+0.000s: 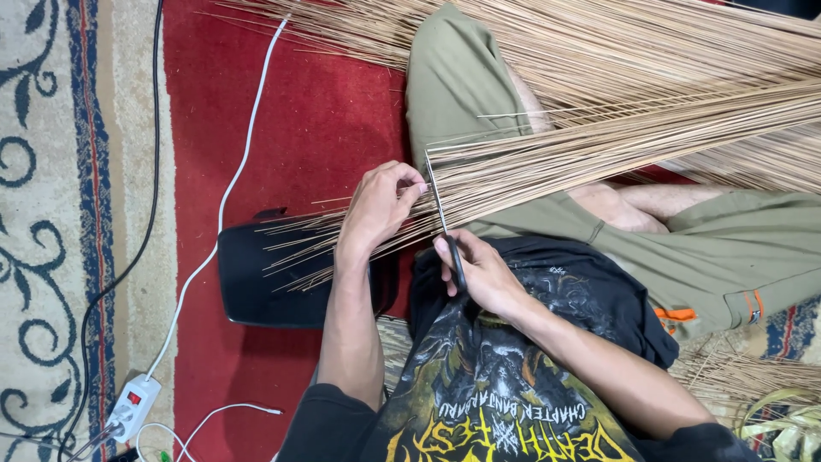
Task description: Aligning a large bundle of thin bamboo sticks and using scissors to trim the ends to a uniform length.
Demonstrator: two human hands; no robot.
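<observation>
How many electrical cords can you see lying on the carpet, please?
3: a long white cord running from the top to the power strip, a black cord left of it, and a short white cord at the bottom. Others may be hidden.

The person wears a black T-shirt [505,376] with short sleeves and a grey-and-yellow skull-like print with lettering across the chest. Below it are olive-green shorts [727,248] with a small orange tab at one pocket. Both forearms are bare.
</observation>
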